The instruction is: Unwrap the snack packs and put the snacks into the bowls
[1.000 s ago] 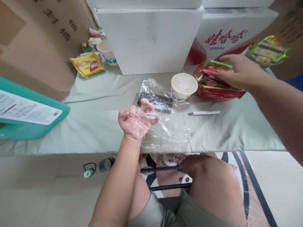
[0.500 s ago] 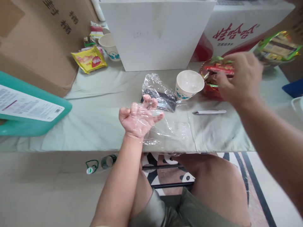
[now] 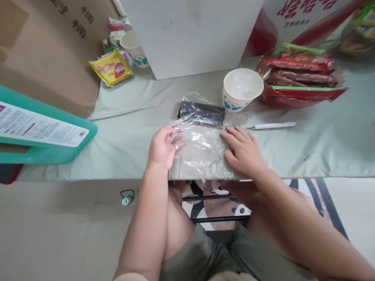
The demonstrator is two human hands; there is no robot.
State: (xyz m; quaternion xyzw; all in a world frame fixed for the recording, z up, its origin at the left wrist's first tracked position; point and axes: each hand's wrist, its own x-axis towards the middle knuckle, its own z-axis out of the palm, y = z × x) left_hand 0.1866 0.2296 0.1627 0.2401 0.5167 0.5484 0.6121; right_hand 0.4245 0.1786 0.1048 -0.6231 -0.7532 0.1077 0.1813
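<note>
A clear plastic bag (image 3: 202, 154) lies spread over the front of the table, its lower edge hanging slightly past the border. At its left side my left hand (image 3: 162, 147) is turned palm inward, with fingers curled and film over their tips. My right hand (image 3: 243, 151) rests palm down on the bag's right side, fingers spread out and holding nothing. Just behind the bag is a dark oblong item (image 3: 202, 114) in clear film; its kind is not clear. Beyond the right fingertips lies a white pen (image 3: 274, 125), and a paper cup (image 3: 238, 95) stands farther back.
Red snack packets (image 3: 304, 78) fill a clear container at right. A white box (image 3: 199, 39) stands at the back. On the left are a yellow snack packet (image 3: 113, 70), another paper cup (image 3: 133, 48), a cardboard box (image 3: 49, 58) and a green jug (image 3: 64, 150).
My right hand has come away from the red packets and down onto the plastic bag. My left hand has turned inward and shifted slightly left. The view has tilted a little.
</note>
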